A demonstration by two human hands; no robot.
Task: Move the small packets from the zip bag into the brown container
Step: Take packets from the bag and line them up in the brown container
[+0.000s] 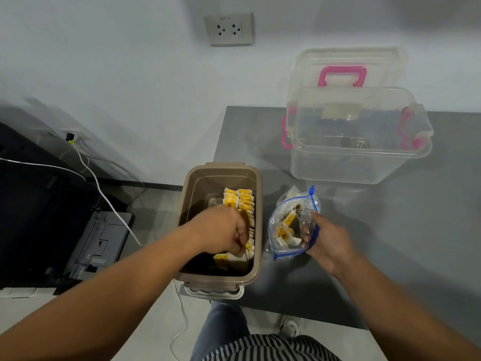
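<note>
most packets (244, 198) stood in the brown container (258, 225) beneath our curled left hand (223, 230), its hold unclear; a few lay unmoved inside the zip bag (291, 225) our right hand (330, 243) gripped.

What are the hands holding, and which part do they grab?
The right hand grips the zip bag by its blue-zipped open edge. The left hand curls among packets in the brown container; whether it pinches one cannot be told.
</note>
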